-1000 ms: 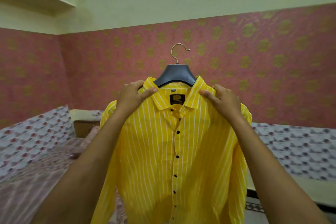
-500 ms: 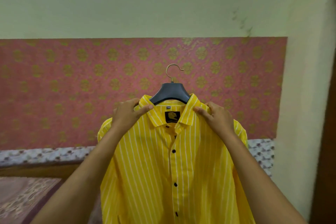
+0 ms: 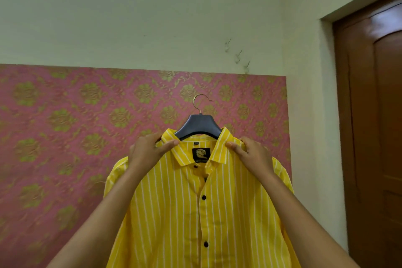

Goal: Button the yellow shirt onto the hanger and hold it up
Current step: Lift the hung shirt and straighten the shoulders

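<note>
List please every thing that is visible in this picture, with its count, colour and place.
shirt: one, yellow with white stripes and black buttons, centre, on the hanger
hanger: one, dark body with metal hook, inside the collar
wallpaper: one band, pink with gold-green flowers, lower wall
wall: pale green, above the wallpaper
wall hooks: three, metal, upper wall
door: one, brown, right
left hand: gripping the left shoulder
right hand: gripping the right shoulder

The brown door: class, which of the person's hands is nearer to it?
Right. The right hand grips the shirt shoulder on the door side; the left hand grips the far shoulder.
</note>
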Demonstrator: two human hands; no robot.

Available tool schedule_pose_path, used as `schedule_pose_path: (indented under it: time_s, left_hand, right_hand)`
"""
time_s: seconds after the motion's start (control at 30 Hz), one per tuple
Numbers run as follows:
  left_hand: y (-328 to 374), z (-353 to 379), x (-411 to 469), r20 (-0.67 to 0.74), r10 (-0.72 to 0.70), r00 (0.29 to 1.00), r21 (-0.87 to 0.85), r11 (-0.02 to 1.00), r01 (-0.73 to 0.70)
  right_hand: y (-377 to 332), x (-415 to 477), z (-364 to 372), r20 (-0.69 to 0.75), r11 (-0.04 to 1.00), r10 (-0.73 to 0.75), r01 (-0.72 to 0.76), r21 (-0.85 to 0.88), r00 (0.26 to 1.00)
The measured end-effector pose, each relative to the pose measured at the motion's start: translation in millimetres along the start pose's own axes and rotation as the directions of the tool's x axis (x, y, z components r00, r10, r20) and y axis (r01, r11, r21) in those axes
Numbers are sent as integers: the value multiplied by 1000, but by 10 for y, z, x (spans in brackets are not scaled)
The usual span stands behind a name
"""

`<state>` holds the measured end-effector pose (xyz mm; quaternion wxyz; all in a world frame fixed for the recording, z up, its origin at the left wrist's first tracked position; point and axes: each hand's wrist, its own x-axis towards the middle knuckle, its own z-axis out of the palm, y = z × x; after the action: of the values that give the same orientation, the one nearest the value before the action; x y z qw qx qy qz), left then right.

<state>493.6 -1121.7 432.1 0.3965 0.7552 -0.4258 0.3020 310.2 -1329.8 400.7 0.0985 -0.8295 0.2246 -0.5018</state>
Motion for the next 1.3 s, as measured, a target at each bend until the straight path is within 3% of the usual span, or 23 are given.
schedule_pose_path:
  time_s: [0.33,0.67,0.87,1.3]
  left_hand:
    - [49,1271,1469,-41,99,994,28,995,-98]
    - [429,2406,2653,-137,95,986,78,993,-85]
    - [544,2816,3531,-232,90,969,103,992,-67]
    - [863,2938,4883,-298,112,948,229,973,-43]
  right_hand:
    - [1054,1281,528,-152,998,23,-31,-52,988]
    - [2219,2732,858,-133,1000,-15,14,-6,991]
    - [2550,3824,1038,-230,987,-129,103,-120,965]
    - [2664,5326,1254,-416,993,-110,83,-83,903]
